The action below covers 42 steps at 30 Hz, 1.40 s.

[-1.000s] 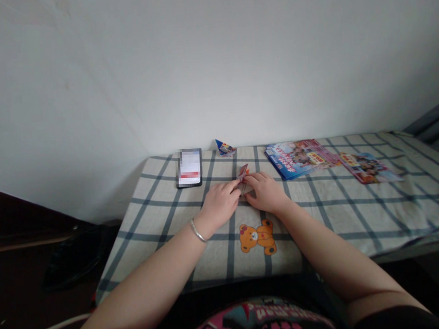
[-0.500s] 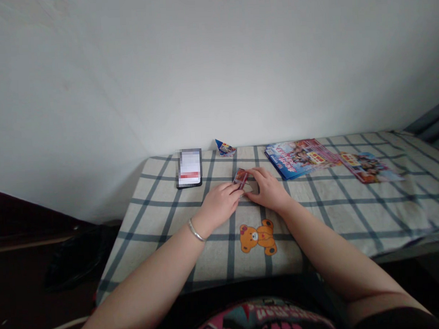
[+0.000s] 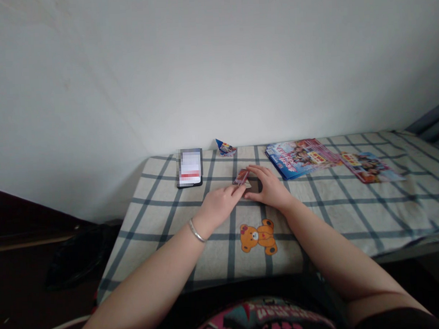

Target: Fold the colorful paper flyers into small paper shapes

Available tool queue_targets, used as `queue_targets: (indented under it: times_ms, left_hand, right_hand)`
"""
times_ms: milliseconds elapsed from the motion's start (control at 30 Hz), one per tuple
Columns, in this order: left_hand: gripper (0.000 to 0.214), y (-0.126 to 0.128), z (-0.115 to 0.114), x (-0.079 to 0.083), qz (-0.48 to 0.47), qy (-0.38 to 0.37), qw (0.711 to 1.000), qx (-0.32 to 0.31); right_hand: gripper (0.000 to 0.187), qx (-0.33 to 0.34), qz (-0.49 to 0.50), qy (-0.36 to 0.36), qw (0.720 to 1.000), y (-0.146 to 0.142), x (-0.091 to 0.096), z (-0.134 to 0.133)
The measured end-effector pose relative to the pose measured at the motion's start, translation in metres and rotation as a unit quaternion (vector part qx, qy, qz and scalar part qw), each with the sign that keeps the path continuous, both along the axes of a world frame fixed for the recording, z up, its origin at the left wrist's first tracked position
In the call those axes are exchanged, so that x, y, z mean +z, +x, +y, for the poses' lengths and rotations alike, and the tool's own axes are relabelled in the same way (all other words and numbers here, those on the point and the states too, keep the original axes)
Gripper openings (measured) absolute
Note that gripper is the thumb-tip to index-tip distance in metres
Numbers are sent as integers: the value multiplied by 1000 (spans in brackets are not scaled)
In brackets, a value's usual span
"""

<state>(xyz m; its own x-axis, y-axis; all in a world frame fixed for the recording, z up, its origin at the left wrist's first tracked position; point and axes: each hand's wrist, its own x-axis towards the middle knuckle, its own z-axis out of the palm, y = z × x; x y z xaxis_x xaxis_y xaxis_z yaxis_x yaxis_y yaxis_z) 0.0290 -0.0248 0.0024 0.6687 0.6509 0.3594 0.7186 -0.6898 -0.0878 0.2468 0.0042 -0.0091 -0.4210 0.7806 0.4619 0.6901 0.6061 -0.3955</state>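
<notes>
A small folded piece of printed paper (image 3: 241,176), dark red and brown with a pale edge, lies on the checked tablecloth between my hands. My left hand (image 3: 221,203) has its fingers together, pressing on the paper's near side. On the right, my right hand (image 3: 270,186) curves with thumb and fingers apart. Its forefinger tip is at the paper's upper right corner, and its thumb is close to the lower edge. My left fingers hide part of the paper. Behind it, a blue folded paper piece (image 3: 226,148) stands near the wall.
A phone (image 3: 189,168) with a lit, blurred screen lies at the left back. Several printed leaflets (image 3: 299,158) are stacked at the right, with another leaflet (image 3: 372,167) beside them. A bear print (image 3: 259,237) marks the tablecloth (image 3: 160,223). A wall (image 3: 215,72) closes off the back.
My left fingers have drawn back a little toward me, uncovering more of the paper. My right forefinger has straightened, and the gap between right thumb and fingers looks wider.
</notes>
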Motion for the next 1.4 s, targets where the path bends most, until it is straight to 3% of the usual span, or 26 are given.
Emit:
queue_targets:
  times_ms: [167,467,667,1033,1400]
  left_hand:
    - [49,-7,8,-5,-79,-38,995,37]
    - [46,-7,9,-1,-149,-66,986,23]
    - [43,-9,10,-3,-142,-64,988,5]
    - [49,-9,13,-6,-95,-53,993,49]
    - [44,-9,14,-12,-106,-46,992,41]
  right_hand:
    - [75,-4,-9,-16,1000,1,-2,1]
    - [59,-72,11,-26,997,2,-5,6]
    - [41,-85,9,-52,995,4,-7,7]
    - [37,-85,10,-57,995,1,-2,4]
    - [26,-124,27,-35,991,0,-2,1]
